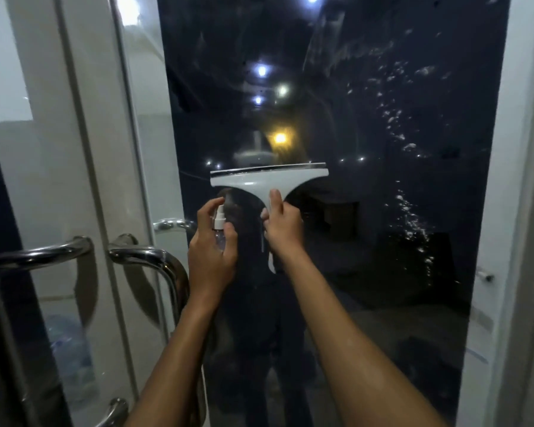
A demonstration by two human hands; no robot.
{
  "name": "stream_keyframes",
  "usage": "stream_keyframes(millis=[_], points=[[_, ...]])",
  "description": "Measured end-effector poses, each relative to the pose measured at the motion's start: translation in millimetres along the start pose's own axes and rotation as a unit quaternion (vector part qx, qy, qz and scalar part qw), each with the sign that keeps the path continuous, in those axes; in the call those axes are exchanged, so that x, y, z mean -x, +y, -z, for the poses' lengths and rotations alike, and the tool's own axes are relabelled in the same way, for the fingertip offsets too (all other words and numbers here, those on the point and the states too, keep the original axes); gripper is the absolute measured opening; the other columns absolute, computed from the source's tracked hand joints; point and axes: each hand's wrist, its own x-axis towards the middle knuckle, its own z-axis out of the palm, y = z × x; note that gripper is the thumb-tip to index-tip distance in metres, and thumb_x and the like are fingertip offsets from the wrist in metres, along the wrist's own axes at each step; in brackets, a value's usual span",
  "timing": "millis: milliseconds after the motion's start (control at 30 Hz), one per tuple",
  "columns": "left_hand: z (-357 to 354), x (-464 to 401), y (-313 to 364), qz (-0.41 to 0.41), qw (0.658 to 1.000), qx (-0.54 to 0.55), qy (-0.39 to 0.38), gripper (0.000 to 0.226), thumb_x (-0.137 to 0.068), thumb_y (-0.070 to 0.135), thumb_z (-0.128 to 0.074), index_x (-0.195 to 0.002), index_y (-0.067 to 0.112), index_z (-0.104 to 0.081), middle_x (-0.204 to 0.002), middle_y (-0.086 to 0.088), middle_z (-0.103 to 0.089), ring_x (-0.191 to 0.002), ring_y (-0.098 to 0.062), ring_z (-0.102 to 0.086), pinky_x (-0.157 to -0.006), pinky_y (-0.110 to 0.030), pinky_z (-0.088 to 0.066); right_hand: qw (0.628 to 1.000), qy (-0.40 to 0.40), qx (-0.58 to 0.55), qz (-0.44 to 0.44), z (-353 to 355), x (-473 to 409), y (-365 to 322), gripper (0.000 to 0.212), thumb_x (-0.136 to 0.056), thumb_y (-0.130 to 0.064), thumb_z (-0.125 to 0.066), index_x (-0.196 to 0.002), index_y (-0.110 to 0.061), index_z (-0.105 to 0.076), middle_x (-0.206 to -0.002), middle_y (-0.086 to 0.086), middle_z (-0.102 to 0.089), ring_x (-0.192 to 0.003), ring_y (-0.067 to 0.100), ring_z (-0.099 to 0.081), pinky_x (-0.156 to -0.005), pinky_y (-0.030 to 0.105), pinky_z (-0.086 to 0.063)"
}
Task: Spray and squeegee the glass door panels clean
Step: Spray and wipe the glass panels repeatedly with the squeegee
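1. A small clear plastic spray bottle with a white nozzle (219,224) is grasped by the curled fingers of the left hand (211,254).
2. The handle of a white plastic squeegee with a black rubber blade (269,180) is clenched in the right hand (282,224).
3. The blade is held against the dark glass door panel (367,118), where droplets are seen at right.
4. Curved chrome door handles (142,257) are seen at left.

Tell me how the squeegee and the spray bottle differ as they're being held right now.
The squeegee is wide and all white, with a dark blade edge along its top; the spray bottle is small, with a white nozzle on a clear body.
The right hand grips the squeegee by its handle; the left hand wraps round the spray bottle, mostly hiding it.
Both are held upright, close to the dark glass panel.
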Motion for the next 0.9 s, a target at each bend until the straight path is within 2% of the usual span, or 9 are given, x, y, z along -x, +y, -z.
stream_keyframes(millis=[133,233,400,500,567,667,800,900], points=[[5,-8,-6,-0.007,1.0,0.013,-0.003,0.035,-0.102,0.027,-0.045,-0.136,0.034,-0.041,-0.097,0.001,-0.065,-0.069,-0.007,-0.06,-0.059,-0.016,-0.041,1.0,0.012,-0.005,-0.017,-17,2,10,0.055,-0.102,-0.053,-0.039,-0.061,-0.019,-0.051,-0.048,-0.006,-0.049,-0.05,0.017,-0.051,-0.06,0.034,-0.044],[3,-5,-12,-0.005,0.999,0.034,-0.005,0.035,-0.104,0.023,-0.047,-0.137,0.032,-0.042,-0.088,0.006,-0.062,-0.066,-0.004,-0.059,-0.057,-0.011,-0.042,0.998,0.036,-0.007,-0.06,-17,29,57,0.055,-0.101,-0.053,-0.042,-0.058,-0.019,-0.049,-0.045,-0.006,-0.047,-0.048,0.017,-0.048,-0.058,0.032,-0.04],[1,10,-18,0.006,0.998,0.063,-0.016,0.036,-0.101,0.027,-0.046,-0.136,0.033,-0.04,-0.084,0.002,-0.061,-0.068,-0.01,-0.061,-0.057,-0.017,-0.047,0.99,0.036,-0.017,-0.138,-7,90,130,0.056,-0.098,-0.058,-0.04,-0.06,-0.018,-0.046,-0.047,-0.004,-0.039,-0.049,0.018,-0.039,-0.052,0.031,-0.032],[2,20,-19,0.005,0.997,0.07,-0.022,0.035,-0.101,0.028,-0.046,-0.136,0.032,-0.042,-0.082,0.003,-0.061,-0.065,-0.009,-0.06,-0.055,-0.017,-0.046,0.992,0.029,-0.02,-0.121,-10,85,108,0.056,-0.101,-0.055,-0.039,-0.062,-0.016,-0.046,-0.048,-0.003,-0.039,-0.048,0.017,-0.038,-0.05,0.028,-0.031],[3,22,-19,0.006,0.996,0.079,-0.027,0.035,-0.102,0.027,-0.047,-0.136,0.032,-0.043,-0.088,0.003,-0.063,-0.068,-0.009,-0.062,-0.056,-0.025,-0.05,0.995,0.033,-0.018,-0.091,-13,59,77,0.056,-0.101,-0.055,-0.039,-0.061,-0.017,-0.047,-0.047,-0.003,-0.042,-0.045,0.017,-0.04,-0.05,0.029,-0.033],[1,28,-21,0.015,0.997,0.071,-0.031,0.036,-0.1,0.028,-0.046,-0.135,0.033,-0.043,-0.082,0.003,-0.061,-0.063,-0.01,-0.06,-0.054,-0.031,-0.051,0.997,0.029,-0.016,-0.07,-11,30,48,0.056,-0.101,-0.056,-0.038,-0.059,-0.019,-0.048,-0.045,-0.006,-0.043,-0.043,0.014,-0.041,-0.05,0.029,-0.033],[-2,38,-24,0.024,0.997,0.066,-0.038,0.034,-0.103,0.024,-0.048,-0.135,0.035,-0.043,-0.087,0.003,-0.064,-0.067,-0.009,-0.062,-0.058,-0.031,-0.053,0.991,0.03,-0.015,-0.127,7,63,87,0.056,-0.1,-0.058,-0.038,-0.061,-0.019,-0.046,-0.044,-0.007,-0.04,-0.042,0.014,-0.038,-0.049,0.026,-0.029],[-6,35,-22,0.022,0.998,0.058,-0.032,0.034,-0.103,0.025,-0.048,-0.135,0.035,-0.043,-0.095,0.006,-0.065,-0.076,-0.006,-0.064,-0.063,-0.027,-0.054,0.991,0.035,-0.002,-0.126,13,70,99,0.058,-0.098,-0.061,-0.037,-0.058,-0.02,-0.047,-0.046,-0.005,-0.044,-0.046,0.018,-0.042,-0.053,0.031,-0.034]])
